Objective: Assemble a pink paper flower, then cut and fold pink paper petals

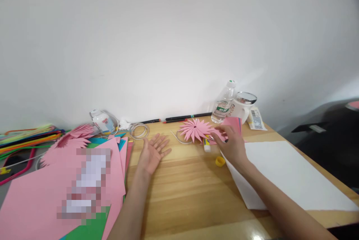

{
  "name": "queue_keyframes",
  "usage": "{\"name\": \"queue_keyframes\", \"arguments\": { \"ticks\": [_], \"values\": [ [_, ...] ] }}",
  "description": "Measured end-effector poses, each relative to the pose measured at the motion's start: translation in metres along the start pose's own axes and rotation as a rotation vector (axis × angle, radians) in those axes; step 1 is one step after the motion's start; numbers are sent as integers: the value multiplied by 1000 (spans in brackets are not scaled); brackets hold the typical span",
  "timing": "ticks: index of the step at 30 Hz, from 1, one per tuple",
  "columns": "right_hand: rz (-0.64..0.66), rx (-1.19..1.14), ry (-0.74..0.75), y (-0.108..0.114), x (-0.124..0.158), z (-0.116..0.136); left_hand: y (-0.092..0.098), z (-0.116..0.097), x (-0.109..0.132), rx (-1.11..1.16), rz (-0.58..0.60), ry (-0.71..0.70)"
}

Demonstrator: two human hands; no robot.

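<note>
My left hand lies palm up on the wooden table, fingers stretched out and holding nothing. My right hand reaches to the edge of a pink spiky paper flower, fingertips pinched on a petal. A glue stick lies just left of that hand. Its yellow cap sits on the table below the hand. Pink paper pieces lie behind the right hand.
A large white sheet lies under my right forearm. Pink and coloured paper sheets are stacked at left, with more pink flowers and pipe cleaners. A water bottle, white cup, pencils and tape roll line the wall.
</note>
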State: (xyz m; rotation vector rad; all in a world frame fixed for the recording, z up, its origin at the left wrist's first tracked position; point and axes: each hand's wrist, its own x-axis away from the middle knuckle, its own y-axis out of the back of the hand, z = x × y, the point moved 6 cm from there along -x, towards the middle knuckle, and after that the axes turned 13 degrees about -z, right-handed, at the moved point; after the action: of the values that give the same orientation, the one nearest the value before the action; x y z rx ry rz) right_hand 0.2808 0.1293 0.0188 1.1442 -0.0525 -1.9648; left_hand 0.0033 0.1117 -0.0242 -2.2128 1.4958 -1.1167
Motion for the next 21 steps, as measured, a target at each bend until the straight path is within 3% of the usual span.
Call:
{"name": "queue_keyframes", "arguments": {
  "ticks": [2,6,9,15,18,21],
  "values": [
    [135,36,34,-9,-8,-1,0,3,-1,-8,-4,14],
    [483,205,309,-45,-6,23,0,7,-3,-16,4,26],
    [588,425,424,-68,0,35,0,6,-2,-23,-9,18],
    [584,438,455,-81,-5,37,0,3,1,-40,-15,-3],
    [532,407,453,-74,-18,36,0,3,0,-33,-20,-8],
    [361,343,344,-53,-37,45,2,0,-2,-4,-46,-33]
  ]
}}
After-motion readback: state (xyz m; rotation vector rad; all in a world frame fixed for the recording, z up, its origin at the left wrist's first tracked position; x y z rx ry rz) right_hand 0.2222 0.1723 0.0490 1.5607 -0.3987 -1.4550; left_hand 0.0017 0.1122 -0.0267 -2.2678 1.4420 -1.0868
